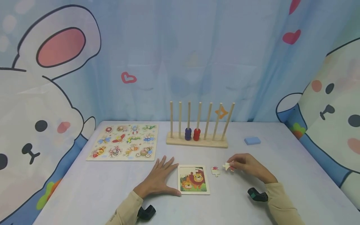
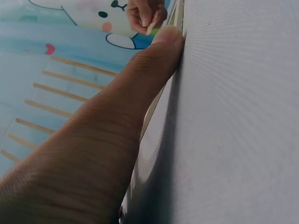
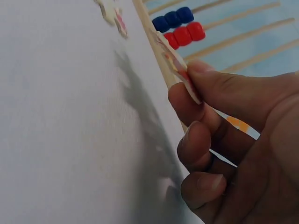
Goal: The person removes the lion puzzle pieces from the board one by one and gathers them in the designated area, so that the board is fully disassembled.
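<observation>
A framed jigsaw puzzle [image 1: 194, 180] with a lion picture lies flat on the table, a pale gap showing at its upper left. My left hand [image 1: 160, 178] rests beside it with fingers spread, the thumb at the frame's lower left corner and the fingertips near its upper left corner. Between thumb and index finger, my right hand [image 1: 248, 165] pinches a jigsaw piece [image 3: 177, 65], held tilted above the table. Another jigsaw piece [image 1: 215, 171] lies on the table between the puzzle and the right hand.
Behind the puzzle stands a wooden peg rack [image 1: 197, 142] with blue beads [image 1: 188, 134] and red beads [image 1: 197, 134]. A wooden board with insect pictures [image 1: 122, 142] lies at the back left. A blue block [image 1: 252, 141] sits at the back right. A printed curtain [image 1: 180, 62] hangs behind the table.
</observation>
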`<move>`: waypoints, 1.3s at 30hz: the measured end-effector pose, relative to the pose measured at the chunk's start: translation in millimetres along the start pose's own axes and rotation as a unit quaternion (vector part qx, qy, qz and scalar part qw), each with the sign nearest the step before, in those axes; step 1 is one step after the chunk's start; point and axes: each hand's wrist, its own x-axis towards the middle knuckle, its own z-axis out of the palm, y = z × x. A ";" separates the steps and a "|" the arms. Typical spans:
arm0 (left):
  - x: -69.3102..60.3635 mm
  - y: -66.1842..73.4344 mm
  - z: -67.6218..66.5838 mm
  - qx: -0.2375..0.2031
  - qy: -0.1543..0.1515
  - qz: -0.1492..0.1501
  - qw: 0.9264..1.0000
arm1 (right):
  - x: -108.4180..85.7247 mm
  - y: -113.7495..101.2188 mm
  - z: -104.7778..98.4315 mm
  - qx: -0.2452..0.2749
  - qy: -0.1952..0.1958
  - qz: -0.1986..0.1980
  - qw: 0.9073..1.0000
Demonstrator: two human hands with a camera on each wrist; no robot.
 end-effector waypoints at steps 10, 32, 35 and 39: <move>-1.4 -2.1 1.7 0.001 -0.001 -0.006 1.000 | 0.2 3.2 3.1 -0.018 -0.006 -0.016 1.000; 0.1 -1.6 -0.1 -0.003 0.000 -0.004 1.000 | 2.5 -1.1 12.0 -0.076 0.045 0.017 0.996; 0.5 -1.8 0.4 -0.002 -0.001 -0.004 1.000 | 2.2 -1.4 11.7 -0.077 0.048 0.021 0.996; 0.6 -1.9 1.4 -0.003 -0.002 -0.003 1.000 | 1.9 -1.7 10.2 -0.079 0.050 0.025 0.995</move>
